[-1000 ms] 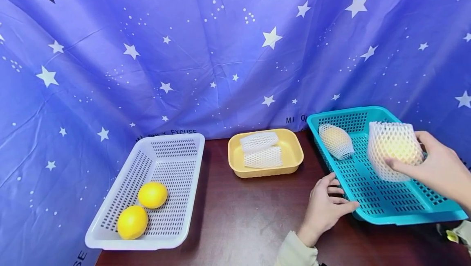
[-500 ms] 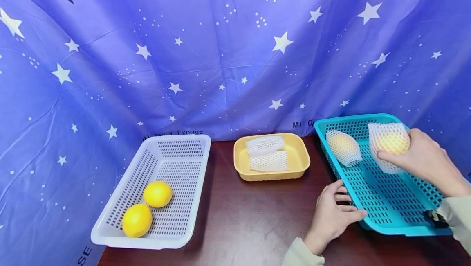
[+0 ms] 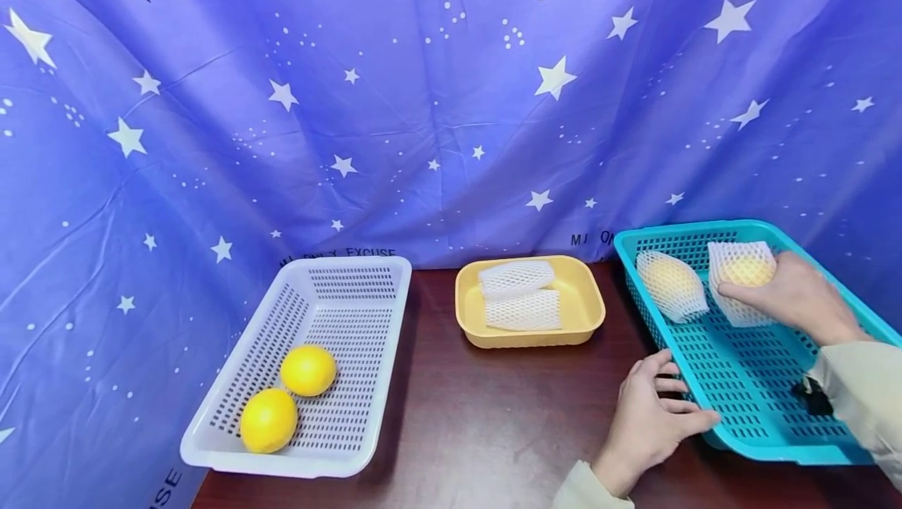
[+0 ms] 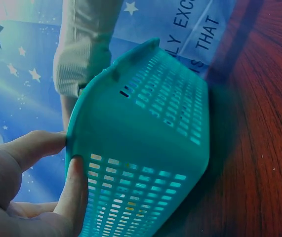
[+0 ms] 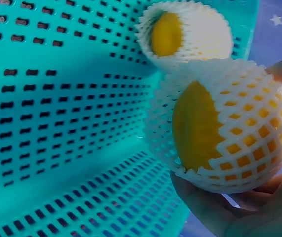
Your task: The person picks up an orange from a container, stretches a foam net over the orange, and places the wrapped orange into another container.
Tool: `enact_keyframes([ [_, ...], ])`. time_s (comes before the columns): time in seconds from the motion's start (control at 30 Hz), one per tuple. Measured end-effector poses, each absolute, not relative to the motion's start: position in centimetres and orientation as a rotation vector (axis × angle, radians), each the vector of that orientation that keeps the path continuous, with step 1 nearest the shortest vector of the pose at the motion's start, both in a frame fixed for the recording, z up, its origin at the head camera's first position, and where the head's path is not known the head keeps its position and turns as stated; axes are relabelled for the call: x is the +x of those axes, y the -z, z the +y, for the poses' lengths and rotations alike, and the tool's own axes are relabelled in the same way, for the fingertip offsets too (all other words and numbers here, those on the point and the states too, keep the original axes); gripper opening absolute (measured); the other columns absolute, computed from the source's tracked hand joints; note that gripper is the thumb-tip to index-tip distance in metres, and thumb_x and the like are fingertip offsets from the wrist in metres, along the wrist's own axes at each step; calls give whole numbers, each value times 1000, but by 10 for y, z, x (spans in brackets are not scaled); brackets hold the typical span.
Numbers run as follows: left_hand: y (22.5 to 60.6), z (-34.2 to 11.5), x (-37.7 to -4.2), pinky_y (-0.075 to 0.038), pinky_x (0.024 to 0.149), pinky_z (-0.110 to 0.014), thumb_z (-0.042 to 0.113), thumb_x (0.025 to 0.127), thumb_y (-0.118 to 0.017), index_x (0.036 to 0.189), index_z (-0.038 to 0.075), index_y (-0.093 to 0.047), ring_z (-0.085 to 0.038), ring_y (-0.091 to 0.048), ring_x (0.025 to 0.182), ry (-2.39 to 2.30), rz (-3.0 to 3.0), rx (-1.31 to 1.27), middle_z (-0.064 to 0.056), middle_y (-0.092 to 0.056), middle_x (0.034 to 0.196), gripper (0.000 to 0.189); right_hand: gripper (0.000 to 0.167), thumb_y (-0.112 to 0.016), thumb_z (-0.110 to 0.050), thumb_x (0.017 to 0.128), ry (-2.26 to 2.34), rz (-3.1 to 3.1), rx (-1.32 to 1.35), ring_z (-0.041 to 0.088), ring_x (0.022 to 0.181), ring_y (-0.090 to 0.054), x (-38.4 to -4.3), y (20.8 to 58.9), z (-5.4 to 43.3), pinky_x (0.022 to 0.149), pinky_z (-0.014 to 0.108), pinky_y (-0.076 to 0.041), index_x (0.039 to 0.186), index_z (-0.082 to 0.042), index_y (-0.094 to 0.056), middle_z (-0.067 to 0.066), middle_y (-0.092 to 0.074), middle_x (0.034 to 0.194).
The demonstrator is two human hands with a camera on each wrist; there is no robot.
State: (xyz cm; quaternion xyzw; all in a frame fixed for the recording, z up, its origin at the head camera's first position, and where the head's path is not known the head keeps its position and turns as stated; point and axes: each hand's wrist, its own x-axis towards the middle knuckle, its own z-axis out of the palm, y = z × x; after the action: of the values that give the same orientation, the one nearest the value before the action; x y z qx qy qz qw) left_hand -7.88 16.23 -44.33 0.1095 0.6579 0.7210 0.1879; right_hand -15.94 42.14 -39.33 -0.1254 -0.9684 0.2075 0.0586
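A yellow fruit in a white foam net sleeve (image 3: 748, 272) is in my right hand (image 3: 803, 296), low inside the far part of the teal basket (image 3: 810, 454). Thumb and fingers grip it from opposite sides; the right wrist view shows bare yellow peel (image 5: 196, 129) at the sleeve's open end. Just left of it lies another netted fruit (image 3: 671, 283), against the basket's left wall. My left hand (image 3: 648, 419) holds the basket's left rim near the front corner. In the left wrist view, its thumb (image 4: 37, 145) is at the rim, with a finger on the outer wall.
A yellow tray (image 3: 585, 317) with two flat white foam sleeves (image 3: 523, 311) stands at the back middle. To the left, a white basket (image 3: 366, 446) holds two bare yellow fruits (image 3: 308, 370). The star-printed blue curtain (image 3: 437, 102) hangs behind the dark wooden table (image 3: 486, 423).
My right hand has lowered the netted fruit into the teal basket, farther back and beside the other one. The left hand keeps its place at the rim. The head view has shifted slightly.
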Motion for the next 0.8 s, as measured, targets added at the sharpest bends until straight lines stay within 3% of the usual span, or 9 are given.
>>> enact_keyframes([
  [0.13,444,163,-79,-53,67,-14,-3,76,-82,141,19,-52,3,-64,80,-2005,1880,315,20,-54,109,74,89,-68,-56,85,-607,-2951,-439,30,60,-47,-166,403,428,44,37,-38,112,24,-38,26,-47,79],
  [0.37,444,163,-79,-53,66,-14,-1,77,-81,141,19,-51,4,-63,80,-1978,1904,334,21,-55,111,74,88,-69,-53,84,-573,-2963,-574,37,63,-52,-175,413,439,44,39,-42,107,26,-38,33,-48,80],
  [0.6,444,162,-81,-53,67,-14,-1,78,-80,140,21,-52,3,-64,83,-1967,1892,324,22,-54,110,71,69,-69,-50,84,-583,-2932,-551,29,55,-47,-182,434,449,44,36,-38,82,15,-46,17,-45,62],
  [0.7,444,162,-82,-53,67,-14,0,78,-81,139,22,-52,3,-64,84,-1958,1898,317,23,-53,109,71,71,-70,-47,84,-569,-2918,-562,34,58,-48,-185,442,451,45,38,-38,85,19,-44,26,-46,70],
  [0.8,445,162,-84,-53,67,-13,0,78,-81,139,23,-53,3,-64,84,-1950,1910,310,23,-53,109,71,82,-71,-45,84,-562,-2917,-590,47,69,-50,-188,446,450,49,45,-42,100,30,-40,41,-43,88],
])
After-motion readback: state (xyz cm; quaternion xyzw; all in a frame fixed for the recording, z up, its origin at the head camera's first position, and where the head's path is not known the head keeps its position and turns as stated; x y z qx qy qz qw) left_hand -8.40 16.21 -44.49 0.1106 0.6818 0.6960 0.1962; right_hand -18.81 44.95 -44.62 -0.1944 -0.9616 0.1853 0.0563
